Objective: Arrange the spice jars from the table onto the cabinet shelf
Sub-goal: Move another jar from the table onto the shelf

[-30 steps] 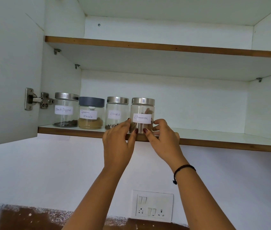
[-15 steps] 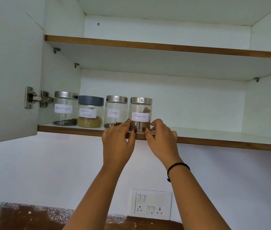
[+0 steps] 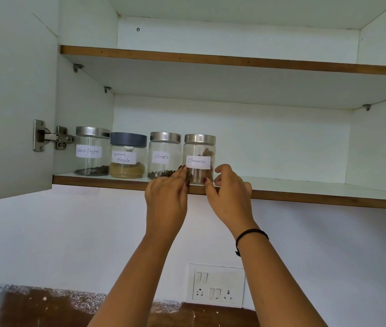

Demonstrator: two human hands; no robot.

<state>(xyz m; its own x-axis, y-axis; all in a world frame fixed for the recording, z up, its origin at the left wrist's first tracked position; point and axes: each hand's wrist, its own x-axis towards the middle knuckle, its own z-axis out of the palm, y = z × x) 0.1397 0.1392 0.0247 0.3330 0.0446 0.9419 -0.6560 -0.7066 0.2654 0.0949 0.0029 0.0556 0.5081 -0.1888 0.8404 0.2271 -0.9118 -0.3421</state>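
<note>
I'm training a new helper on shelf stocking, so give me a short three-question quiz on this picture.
1. True or false: all four jars on the shelf have silver lids.
2. The left hand and right hand are at which jar? A) cloves B) cinnamon C) turmeric
3. Fill in: the jar nearest the door hinge is labelled ____.
Key: 1 false, the garam masala jar has a dark lid; 2 B; 3 Black Pepper.
</note>
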